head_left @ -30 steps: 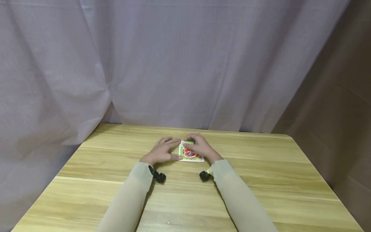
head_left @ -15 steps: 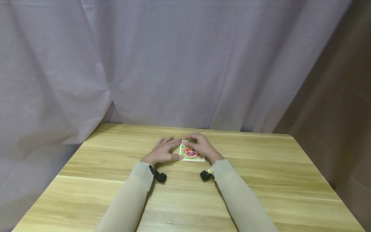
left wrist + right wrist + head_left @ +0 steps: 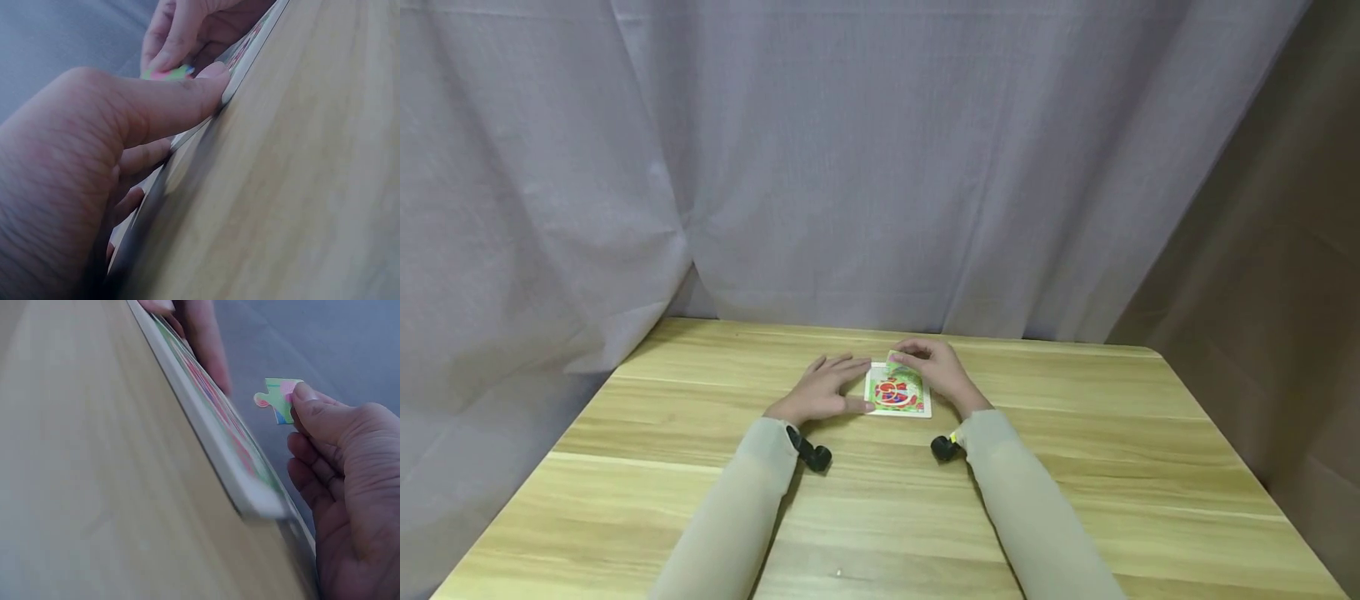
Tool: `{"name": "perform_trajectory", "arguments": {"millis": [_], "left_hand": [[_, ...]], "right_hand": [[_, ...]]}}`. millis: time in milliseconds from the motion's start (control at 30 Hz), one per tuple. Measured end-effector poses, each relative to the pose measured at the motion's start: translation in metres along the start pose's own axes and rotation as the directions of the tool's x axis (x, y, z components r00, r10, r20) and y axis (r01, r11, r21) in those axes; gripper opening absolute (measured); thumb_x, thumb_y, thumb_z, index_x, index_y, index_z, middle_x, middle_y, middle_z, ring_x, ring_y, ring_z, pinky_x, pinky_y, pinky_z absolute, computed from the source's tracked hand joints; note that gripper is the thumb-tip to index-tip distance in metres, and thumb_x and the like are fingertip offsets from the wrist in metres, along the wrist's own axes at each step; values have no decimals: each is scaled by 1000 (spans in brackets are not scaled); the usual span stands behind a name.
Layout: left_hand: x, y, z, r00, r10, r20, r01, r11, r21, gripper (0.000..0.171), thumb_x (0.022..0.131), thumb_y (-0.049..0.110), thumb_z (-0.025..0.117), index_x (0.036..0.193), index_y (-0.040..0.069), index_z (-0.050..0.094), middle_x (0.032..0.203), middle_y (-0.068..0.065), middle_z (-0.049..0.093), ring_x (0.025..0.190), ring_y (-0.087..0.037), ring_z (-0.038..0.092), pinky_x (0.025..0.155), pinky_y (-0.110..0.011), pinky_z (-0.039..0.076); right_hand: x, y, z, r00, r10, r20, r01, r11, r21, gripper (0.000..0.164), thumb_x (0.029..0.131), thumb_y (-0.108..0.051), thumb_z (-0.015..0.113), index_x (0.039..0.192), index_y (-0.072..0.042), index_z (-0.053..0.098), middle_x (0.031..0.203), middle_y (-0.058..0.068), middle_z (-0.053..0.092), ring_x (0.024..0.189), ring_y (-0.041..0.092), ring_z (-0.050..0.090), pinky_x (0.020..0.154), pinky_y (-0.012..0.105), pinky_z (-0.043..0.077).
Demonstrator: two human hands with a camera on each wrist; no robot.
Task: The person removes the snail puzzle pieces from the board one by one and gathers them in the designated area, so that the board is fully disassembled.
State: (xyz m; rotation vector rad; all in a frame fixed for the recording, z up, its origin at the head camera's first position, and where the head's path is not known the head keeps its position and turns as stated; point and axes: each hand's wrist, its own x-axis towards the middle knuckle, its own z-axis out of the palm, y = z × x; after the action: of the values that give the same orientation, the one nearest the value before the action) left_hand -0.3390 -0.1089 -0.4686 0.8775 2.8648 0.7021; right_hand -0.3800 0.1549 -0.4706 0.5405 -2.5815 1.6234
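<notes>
A small jigsaw puzzle (image 3: 897, 393) in a white frame lies flat on the wooden table, printed in red, green and blue. My left hand (image 3: 820, 392) rests at its left side with fingers spread, thumb at the near corner and index fingertip at the far one. In the left wrist view the thumb (image 3: 169, 103) lies along the frame's edge. My right hand (image 3: 943, 372) pinches a green and pink jigsaw piece (image 3: 280, 400) between thumb and fingers, raised over the puzzle's far part. A pale patch shows in the puzzle's far left corner.
The wooden table (image 3: 865, 517) extends around both forearms. A grey curtain (image 3: 850, 167) hangs behind its far edge, and a darker one on the right. Black wrist cameras (image 3: 945, 448) sit on both cuffs, low over the tabletop.
My right hand has lifted the jigsaw piece off the puzzle's far left corner and moved up and to the right with it. The left hand has stayed in place.
</notes>
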Motion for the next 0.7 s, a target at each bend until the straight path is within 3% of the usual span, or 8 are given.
{"name": "perform_trajectory", "arguments": {"millis": [267, 433, 700], "left_hand": [[-2, -3, 5, 1000, 5, -3, -5, 1000, -22, 88, 93, 62, 68, 164, 19, 40, 172, -1, 36, 163, -30, 23, 134, -60, 2], [0, -4, 4, 1000, 14, -16, -14, 999, -30, 88, 92, 62, 69, 164, 18, 41, 172, -2, 37, 163, -31, 24, 134, -60, 2], [0, -7, 4, 1000, 13, -18, -14, 999, -32, 89, 92, 62, 70, 163, 17, 42, 171, -4, 38, 163, -32, 25, 134, -61, 2]], "right_hand": [[-17, 24, -44, 998, 43, -47, -47, 997, -69, 33, 99, -36, 76, 119, -10, 79, 122, 11, 78, 111, 23, 71, 101, 38, 56], [-24, 34, -69, 995, 68, -66, -76, 989, -125, 33, 99, -35, 76, 118, -9, 80, 125, 11, 77, 115, 24, 70, 102, 38, 53], [-26, 41, -73, 998, 61, -22, -64, 974, -218, 26, 100, -33, 75, 115, -13, 81, 119, 7, 79, 110, 22, 69, 100, 39, 52]]}}
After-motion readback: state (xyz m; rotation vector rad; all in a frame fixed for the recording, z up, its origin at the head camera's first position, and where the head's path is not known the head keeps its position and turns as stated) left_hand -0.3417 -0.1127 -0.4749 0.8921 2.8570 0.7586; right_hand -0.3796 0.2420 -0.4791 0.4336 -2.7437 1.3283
